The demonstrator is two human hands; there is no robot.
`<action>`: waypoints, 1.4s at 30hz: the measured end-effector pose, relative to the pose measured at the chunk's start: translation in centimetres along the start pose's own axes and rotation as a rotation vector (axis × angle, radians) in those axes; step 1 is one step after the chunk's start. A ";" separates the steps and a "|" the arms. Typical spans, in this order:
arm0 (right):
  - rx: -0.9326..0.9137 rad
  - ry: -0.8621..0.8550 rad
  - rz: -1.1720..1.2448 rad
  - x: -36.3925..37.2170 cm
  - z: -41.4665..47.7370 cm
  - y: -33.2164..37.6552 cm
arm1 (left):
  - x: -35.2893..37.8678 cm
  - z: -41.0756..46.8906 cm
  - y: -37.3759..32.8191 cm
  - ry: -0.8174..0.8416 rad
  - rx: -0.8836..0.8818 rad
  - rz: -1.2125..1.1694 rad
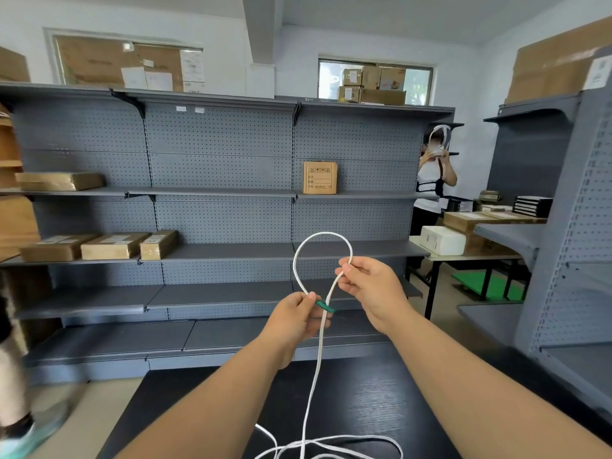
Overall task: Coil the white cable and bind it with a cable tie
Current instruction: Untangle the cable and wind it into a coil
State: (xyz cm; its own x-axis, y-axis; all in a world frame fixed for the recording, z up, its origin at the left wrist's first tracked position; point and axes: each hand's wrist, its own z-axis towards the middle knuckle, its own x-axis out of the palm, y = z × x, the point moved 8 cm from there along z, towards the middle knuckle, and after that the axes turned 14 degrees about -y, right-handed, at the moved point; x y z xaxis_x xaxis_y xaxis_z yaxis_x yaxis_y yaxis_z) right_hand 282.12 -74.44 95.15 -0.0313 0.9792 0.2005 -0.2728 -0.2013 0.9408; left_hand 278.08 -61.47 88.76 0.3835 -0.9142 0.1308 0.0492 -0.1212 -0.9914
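We stand in a storeroom of grey pegboard shelving [218,180], with a few cardboard boxes [319,182] on its shelves, and a dark worktop [364,392] below us at six o'clock. Both hands are raised above the worktop, near the middle of the view, and the white cable [320,342] runs between them. Our left hand [294,316] pinches the cable close to its end, where a green end piece [325,307] sticks out toward three o'clock. We cannot tell whether that piece is a plug or a tie. Our right hand [371,286], at about one o'clock from the left, pinches the cable further along between thumb and fingers. Between the two grips the cable arches up into a single loop toward twelve o'clock. We judge that the left hand anchors the end so the loop keeps its size, while the right feeds in the next length. The rest of the cable hangs from the hands to six o'clock, where it lies in loose strands on the worktop. Coiling has barely begun, and binding is not yet in reach.
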 end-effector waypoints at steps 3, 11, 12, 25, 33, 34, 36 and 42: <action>0.019 -0.015 0.023 -0.3 0.1 -0.4 | -0.1 0.0 -0.2 -0.004 0.016 0.043; 0.135 -0.059 -0.091 -1.4 0.5 -2.4 | -1.5 0.9 -2.9 -0.105 0.250 0.177; 0.128 -0.081 -0.175 -1.7 0.6 -2.6 | -1.7 1.1 -3.4 -0.116 0.285 0.218; -0.619 0.332 -1.064 3.1 -0.2 1.7 | -1.0 1.4 -5.1 0.252 0.524 0.868; -0.513 0.390 -1.035 2.6 0.0 0.7 | -0.9 0.5 -4.9 0.308 0.454 0.889; -0.511 0.365 -1.023 2.5 0.0 0.8 | -1.1 0.4 -4.8 0.304 0.429 0.863; -0.500 0.320 -1.000 2.3 0.1 0.9 | -1.2 0.2 -4.8 0.302 0.384 0.812; -0.475 0.248 -1.007 2.0 0.3 0.9 | -1.1 -0.1 -4.7 0.295 0.298 0.678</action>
State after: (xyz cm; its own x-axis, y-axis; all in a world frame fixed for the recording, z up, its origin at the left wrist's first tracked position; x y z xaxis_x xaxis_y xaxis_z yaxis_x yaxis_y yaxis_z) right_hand 282.09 -72.66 96.53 0.2329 0.6788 -0.6964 -0.6162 0.6570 0.4343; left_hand 277.33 -59.96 93.26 0.1602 -0.8214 -0.5474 0.1531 0.5685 -0.8083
